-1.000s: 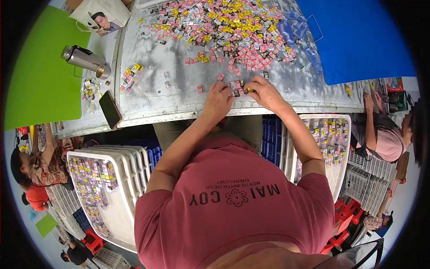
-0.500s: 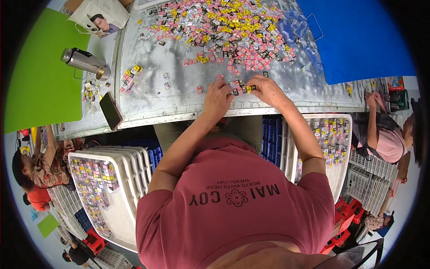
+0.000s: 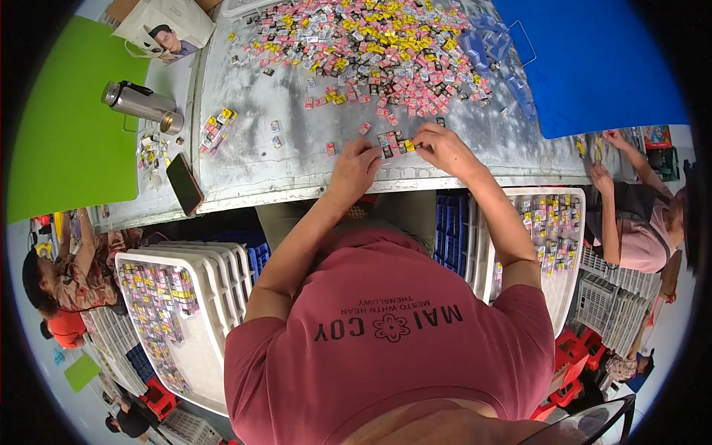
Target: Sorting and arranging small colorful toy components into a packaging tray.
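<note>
A short block of small flat packs (image 3: 395,144), pink, black, white and yellow, lies in two rows near the table's front edge. My left hand (image 3: 356,165) is closed at the block's left end, with its fingertips against the packs. At the other end, my right hand (image 3: 446,150) pinches a dark pack partly hidden by its fingers. A loose pink pack (image 3: 365,127) sits just beyond my left fingers, and another pink pack (image 3: 331,149) lies to the left. Farther back spreads a large heap of similar packs (image 3: 371,59).
On the left are a steel flask (image 3: 141,101), a phone (image 3: 184,184) at the edge and a grouped set of packs (image 3: 217,130). Clear bluish plastic pieces (image 3: 486,48) lie right of the heap. White trays (image 3: 215,278) (image 3: 575,259) flank me; co-workers sit at both sides.
My left hand has drawn slightly back and left, uncovering more of the block. The right hand has barely moved. At the far right, a co-worker's hands have moved apart.
</note>
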Demonstrator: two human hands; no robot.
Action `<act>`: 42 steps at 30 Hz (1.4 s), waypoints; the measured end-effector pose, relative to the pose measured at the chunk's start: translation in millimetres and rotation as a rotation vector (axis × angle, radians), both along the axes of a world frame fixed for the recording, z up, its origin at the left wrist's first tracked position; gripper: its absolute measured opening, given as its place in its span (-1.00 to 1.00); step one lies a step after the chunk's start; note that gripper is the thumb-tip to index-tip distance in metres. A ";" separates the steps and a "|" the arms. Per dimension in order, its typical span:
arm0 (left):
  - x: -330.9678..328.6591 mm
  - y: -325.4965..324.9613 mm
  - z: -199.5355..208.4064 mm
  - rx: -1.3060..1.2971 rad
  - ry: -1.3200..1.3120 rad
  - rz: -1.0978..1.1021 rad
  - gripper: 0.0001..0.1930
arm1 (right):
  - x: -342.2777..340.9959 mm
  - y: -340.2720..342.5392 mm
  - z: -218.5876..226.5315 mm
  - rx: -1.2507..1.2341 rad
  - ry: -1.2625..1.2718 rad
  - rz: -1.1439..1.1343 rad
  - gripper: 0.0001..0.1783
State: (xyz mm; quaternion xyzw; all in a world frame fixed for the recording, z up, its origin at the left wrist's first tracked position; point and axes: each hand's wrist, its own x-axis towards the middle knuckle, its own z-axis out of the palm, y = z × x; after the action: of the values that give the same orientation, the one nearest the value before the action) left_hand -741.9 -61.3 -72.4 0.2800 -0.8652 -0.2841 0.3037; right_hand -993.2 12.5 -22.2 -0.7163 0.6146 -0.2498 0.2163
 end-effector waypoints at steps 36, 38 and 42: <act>3.9 9.3 4.9 -0.445 -0.302 -0.073 -0.43 | -2.5 14.4 -28.6 -0.410 0.177 0.004 -0.86; 4.1 9.9 4.6 -0.452 -0.298 -0.065 -0.43 | -2.2 14.7 -30.4 -0.412 0.160 -0.009 -0.86; 6.7 14.5 7.4 -0.404 -0.298 -0.063 -0.39 | -2.5 15.3 -29.0 -0.435 0.163 0.002 -0.86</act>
State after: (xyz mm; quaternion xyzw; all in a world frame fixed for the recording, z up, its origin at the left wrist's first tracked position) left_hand -735.2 -46.8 -65.0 0.2253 -0.9480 -0.0702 0.2138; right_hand -995.7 27.8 -51.2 -0.7646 0.5609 -0.3174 0.0069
